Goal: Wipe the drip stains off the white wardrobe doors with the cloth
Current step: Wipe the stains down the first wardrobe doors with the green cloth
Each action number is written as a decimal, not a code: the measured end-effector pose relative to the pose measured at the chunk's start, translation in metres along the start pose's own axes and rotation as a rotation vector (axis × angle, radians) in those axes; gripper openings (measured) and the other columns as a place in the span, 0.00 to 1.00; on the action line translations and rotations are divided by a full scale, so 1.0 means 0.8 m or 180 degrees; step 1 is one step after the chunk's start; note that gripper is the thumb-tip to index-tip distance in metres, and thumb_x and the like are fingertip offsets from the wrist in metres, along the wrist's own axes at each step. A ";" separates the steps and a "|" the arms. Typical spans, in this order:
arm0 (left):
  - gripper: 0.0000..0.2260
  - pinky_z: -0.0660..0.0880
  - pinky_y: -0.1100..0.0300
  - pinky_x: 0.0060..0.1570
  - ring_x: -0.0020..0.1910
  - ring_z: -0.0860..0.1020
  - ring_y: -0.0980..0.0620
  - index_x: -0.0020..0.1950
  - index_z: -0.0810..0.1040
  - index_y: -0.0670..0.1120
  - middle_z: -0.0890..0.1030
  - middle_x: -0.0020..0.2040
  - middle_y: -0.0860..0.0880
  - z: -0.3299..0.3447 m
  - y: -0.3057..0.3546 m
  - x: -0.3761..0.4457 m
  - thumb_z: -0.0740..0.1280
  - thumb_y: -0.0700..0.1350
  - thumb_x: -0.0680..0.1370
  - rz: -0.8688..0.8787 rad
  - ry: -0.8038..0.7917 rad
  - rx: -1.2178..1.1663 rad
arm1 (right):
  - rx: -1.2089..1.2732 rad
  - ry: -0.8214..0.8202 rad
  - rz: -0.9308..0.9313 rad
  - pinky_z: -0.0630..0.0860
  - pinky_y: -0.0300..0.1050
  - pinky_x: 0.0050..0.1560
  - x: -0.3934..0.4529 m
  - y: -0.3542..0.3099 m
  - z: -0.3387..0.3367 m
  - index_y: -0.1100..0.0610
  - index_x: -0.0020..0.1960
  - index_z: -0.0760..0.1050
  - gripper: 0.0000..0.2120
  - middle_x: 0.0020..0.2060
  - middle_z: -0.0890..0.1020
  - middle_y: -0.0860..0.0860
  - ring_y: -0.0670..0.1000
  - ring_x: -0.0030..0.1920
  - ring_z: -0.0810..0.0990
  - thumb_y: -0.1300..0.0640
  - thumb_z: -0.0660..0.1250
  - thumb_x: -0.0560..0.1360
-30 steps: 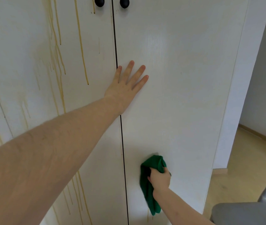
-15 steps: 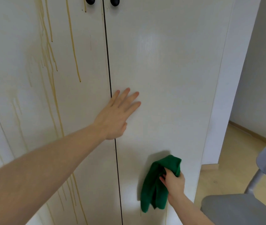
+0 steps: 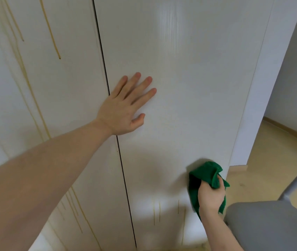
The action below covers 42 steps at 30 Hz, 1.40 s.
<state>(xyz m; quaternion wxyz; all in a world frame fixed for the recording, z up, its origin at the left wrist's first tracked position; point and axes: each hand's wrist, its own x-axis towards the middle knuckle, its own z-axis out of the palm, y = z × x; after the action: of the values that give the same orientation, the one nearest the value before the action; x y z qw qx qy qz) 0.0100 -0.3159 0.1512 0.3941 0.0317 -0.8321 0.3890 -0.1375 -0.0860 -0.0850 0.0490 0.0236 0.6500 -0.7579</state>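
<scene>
We have the bunched green microfibre cloth (image 3: 205,175) gripped in our right hand (image 3: 210,197), fingers closed around it, pressed to the lower right part of the right-hand white wardrobe door (image 3: 189,87), close to its outer edge. A second ago the cloth sat nearer the dark centre gap (image 3: 113,113); since then it has swept rightward across the panel. Our left hand (image 3: 124,109) is open and flat against the same door, palm over the gap, and has slid lower than it was, steadying the panel.

That sweep seems to have left the middle of this door clean, but we judge the job far from done. Thin yellow-brown drip streaks (image 3: 156,213) remain just below and left of the cloth, near the door's foot. The left-hand white door (image 3: 68,87) carries long yellow-brown runs (image 3: 50,29) from top to bottom, untouched so far. A grey chair seat (image 3: 271,225) sits near our right arm, so the low strokes may be cramped.
</scene>
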 end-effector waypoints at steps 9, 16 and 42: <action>0.32 0.54 0.36 0.77 0.79 0.57 0.34 0.81 0.61 0.46 0.60 0.80 0.40 0.015 0.004 0.001 0.62 0.54 0.78 -0.0023 0.0096 0.0216 | 0.0051 0.0196 -0.0170 0.75 0.60 0.66 -0.011 0.066 0.046 0.45 0.61 0.73 0.16 0.57 0.80 0.49 0.54 0.58 0.78 0.57 0.70 0.77; 0.33 0.54 0.35 0.76 0.79 0.58 0.33 0.81 0.61 0.45 0.61 0.80 0.39 0.014 0.007 0.001 0.62 0.53 0.77 -0.0057 0.0064 0.0332 | 0.0315 0.0211 -0.0132 0.74 0.62 0.68 -0.059 0.096 0.101 0.49 0.58 0.73 0.13 0.56 0.80 0.51 0.56 0.60 0.78 0.56 0.70 0.75; 0.34 0.51 0.35 0.77 0.79 0.55 0.33 0.83 0.56 0.46 0.57 0.81 0.39 0.012 0.009 -0.002 0.58 0.55 0.79 -0.0055 -0.0069 0.0486 | 0.0046 -0.0721 -0.0334 0.80 0.56 0.59 -0.052 0.085 0.053 0.44 0.57 0.76 0.12 0.54 0.81 0.50 0.51 0.54 0.81 0.58 0.67 0.78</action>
<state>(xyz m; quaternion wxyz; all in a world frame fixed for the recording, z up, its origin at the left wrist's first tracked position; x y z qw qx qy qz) 0.0022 -0.3178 0.1415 0.3848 0.0730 -0.8039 0.4475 -0.0880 -0.1359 -0.1409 0.0822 -0.0959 0.6352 -0.7619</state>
